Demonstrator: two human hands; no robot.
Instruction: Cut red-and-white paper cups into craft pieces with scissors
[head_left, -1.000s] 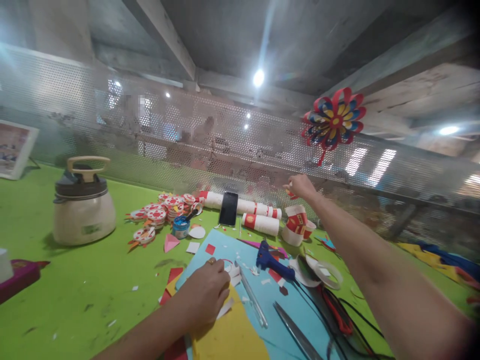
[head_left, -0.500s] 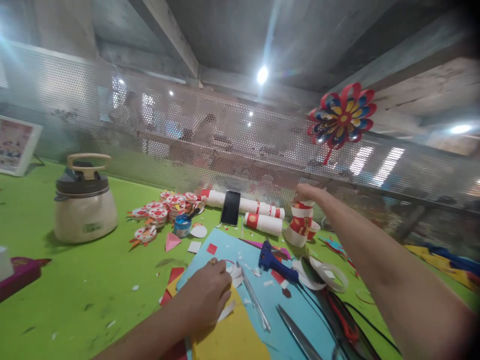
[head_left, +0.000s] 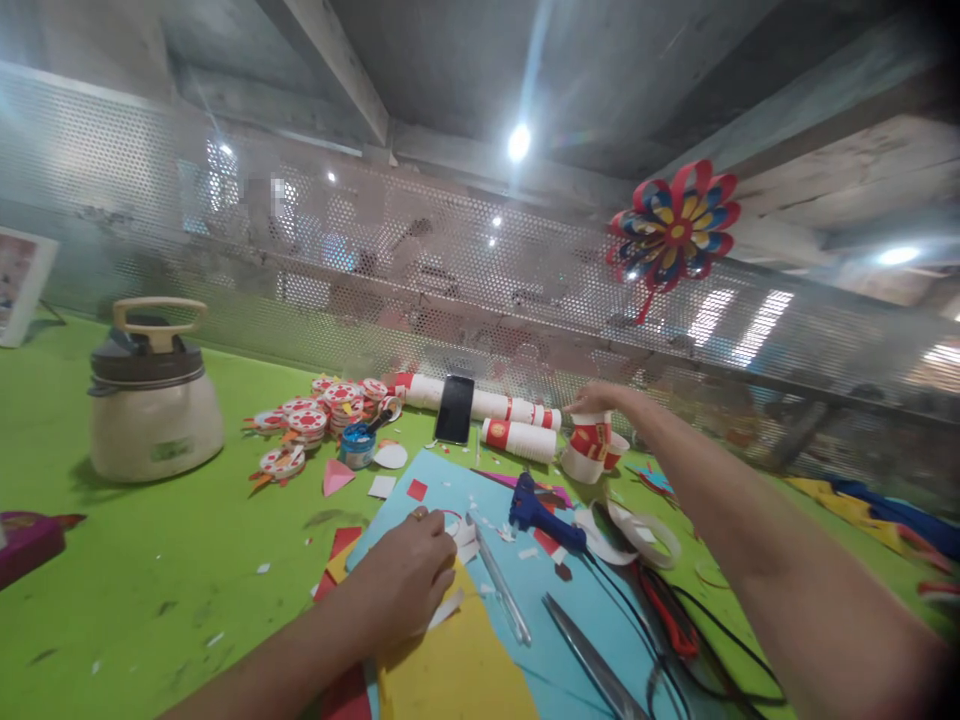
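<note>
My left hand rests on the yellow paper, fingers curled and closed. By its fingertips lies a white paper piece with a thin red edge; whether the fingers grip it is hidden. My right arm reaches far forward, and my right hand is closed at the top of a red-and-white paper cup standing upright at the back. A smaller red-and-white cup stands beside it. Between the hands lie a silver pen and a blue glue gun; scissors lie nearer me.
Behind the sheets are a phone, cup stacks on their sides, a blue jar and a pile of paper turtles. A jug stands left. Tape rolls and black cords lie right. A mesh screen borders the table.
The upright cups under my right hand look shorter, and that hand has come slightly lower. My left hand keeps its place on the paper. The view has shifted a little.
</note>
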